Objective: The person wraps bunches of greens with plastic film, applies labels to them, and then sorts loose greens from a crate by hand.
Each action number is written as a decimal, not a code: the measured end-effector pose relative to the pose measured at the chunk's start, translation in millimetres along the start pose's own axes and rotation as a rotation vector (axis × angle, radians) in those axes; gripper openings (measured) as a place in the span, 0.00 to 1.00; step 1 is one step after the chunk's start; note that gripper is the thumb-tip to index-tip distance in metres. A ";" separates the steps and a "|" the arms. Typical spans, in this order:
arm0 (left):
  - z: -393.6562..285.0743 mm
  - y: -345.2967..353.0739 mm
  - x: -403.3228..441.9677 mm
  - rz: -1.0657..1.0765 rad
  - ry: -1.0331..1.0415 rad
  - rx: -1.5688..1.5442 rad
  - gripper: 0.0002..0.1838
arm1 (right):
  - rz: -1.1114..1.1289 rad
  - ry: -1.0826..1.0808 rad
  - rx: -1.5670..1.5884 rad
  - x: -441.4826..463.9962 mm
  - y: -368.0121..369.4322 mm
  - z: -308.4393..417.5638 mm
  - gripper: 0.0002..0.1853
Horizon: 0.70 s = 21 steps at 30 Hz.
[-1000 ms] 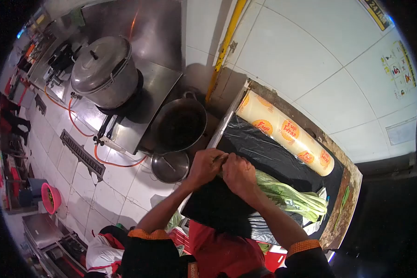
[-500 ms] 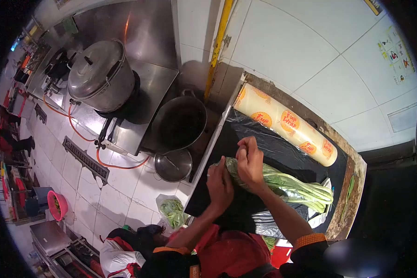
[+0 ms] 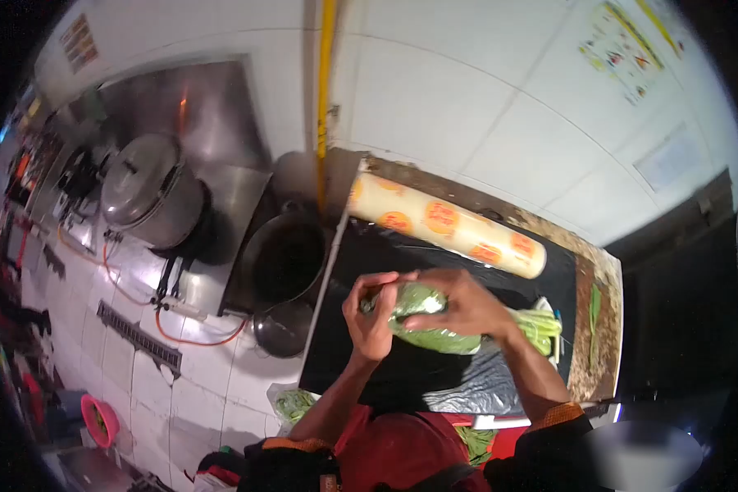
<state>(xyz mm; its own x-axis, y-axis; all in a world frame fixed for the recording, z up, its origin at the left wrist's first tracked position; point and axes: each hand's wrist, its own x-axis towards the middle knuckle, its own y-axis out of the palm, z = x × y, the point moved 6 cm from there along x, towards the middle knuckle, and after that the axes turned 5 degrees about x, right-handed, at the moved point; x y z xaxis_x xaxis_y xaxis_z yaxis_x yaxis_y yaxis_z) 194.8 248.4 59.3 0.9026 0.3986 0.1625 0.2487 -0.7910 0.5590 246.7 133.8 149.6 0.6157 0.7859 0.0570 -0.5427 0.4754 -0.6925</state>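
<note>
A bunch of leafy greens [image 3: 439,338], its leafy end covered in clear plastic film, lies across the black-covered table top. My left hand [image 3: 372,318] is closed around the leafy tip, thumb on the near side. Over the top of the bundle reaches my right hand [image 3: 471,302], slightly blurred, with fingers and thumb curled round the film. Pale green stalks [image 3: 539,328] stick out to the right beyond my right wrist. Part of the bunch between the stalks and leaves is hidden by my right hand and forearm.
A big roll of plastic wrap [image 3: 443,221] lies along the table's back edge. A loose green stalk [image 3: 594,324] rests on the worn right edge. Left of the table are a wok [image 3: 283,258], a lidded pot [image 3: 152,193] on a stove, and bagged greens [image 3: 293,404].
My view has shifted, so the table sits further left. Both hands have come lower onto the bundle, and my right hand has turned and spread over its top. The bunch's leafy end looks more rounded.
</note>
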 end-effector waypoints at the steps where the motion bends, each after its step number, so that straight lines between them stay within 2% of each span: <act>1: -4.2 19.2 11.1 0.034 -0.002 0.202 0.08 | -0.062 -0.021 0.128 -13.8 -20.2 6.2 0.29; 2: -12.9 45.3 19.8 0.045 0.022 0.149 0.08 | -0.149 0.051 0.279 -31.5 -37.5 0.1 0.28; 3: -28.0 74.3 25.7 0.056 0.043 0.094 0.09 | -0.245 0.070 0.261 -53.2 -56.6 -0.6 0.43; 5: -35.6 110.1 36.9 -0.030 0.021 -0.017 0.09 | -0.436 0.055 -0.080 -104.1 -87.6 15.8 0.62; 6: -34.0 123.1 41.0 -0.070 0.007 -0.158 0.09 | -0.404 0.197 -0.372 -130.0 -86.6 -6.0 0.74; 7: -29.1 137.0 42.7 -0.039 -0.100 -0.229 0.12 | -0.467 0.270 -0.329 -150.8 -81.4 -24.9 0.68; 9: -20.8 169.3 44.0 0.412 -0.056 -0.315 0.22 | -0.503 0.292 -0.106 -167.9 -74.7 -58.4 0.62; 10: -11.6 178.9 42.3 0.443 -0.078 -0.312 0.22 | -0.512 0.299 -0.060 -176.4 -84.0 -56.2 0.58; 11: -6.3 196.3 39.7 0.590 -0.051 -0.241 0.24 | -0.522 0.296 -0.016 -181.4 -99.3 -50.8 0.54; 12: -3.8 216.7 36.0 0.732 -0.016 -0.171 0.27 | -0.506 0.281 0.032 -185.8 -112.9 -37.7 0.56; 13: -19.3 239.1 33.2 0.757 -0.016 -0.175 0.27 | -0.530 0.284 0.026 -192.0 -124.5 -33.7 0.56; 15: -48.9 288.2 19.7 0.956 -0.055 -0.163 0.35 | -0.558 0.155 0.215 -205.1 -137.8 -22.3 0.57; 16: -42.9 311.2 18.1 1.077 -0.068 -0.256 0.37 | -0.598 0.168 0.370 -213.6 -141.0 -18.7 0.58; 17: -33.3 323.9 15.8 1.083 -0.125 -0.162 0.38 | -0.621 0.168 0.368 -223.2 -142.8 -17.8 0.58; 20: -77.7 373.8 -30.2 1.220 -0.093 -0.330 0.33 | -0.611 0.096 0.745 -252.1 -138.7 -15.0 0.61; 21: -79.5 384.1 -41.1 1.208 -0.148 -0.175 0.29 | -0.631 0.096 0.737 -265.3 -130.6 -21.3 0.61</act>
<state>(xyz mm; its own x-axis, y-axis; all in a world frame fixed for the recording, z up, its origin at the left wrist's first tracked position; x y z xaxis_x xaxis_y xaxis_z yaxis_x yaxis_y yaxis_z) 225.3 -34.9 332.0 0.5549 -0.6118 0.5637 -0.8142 -0.5385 0.2170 166.4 -145.2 209.6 0.9421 0.2815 0.1822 -0.2981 0.9519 0.0708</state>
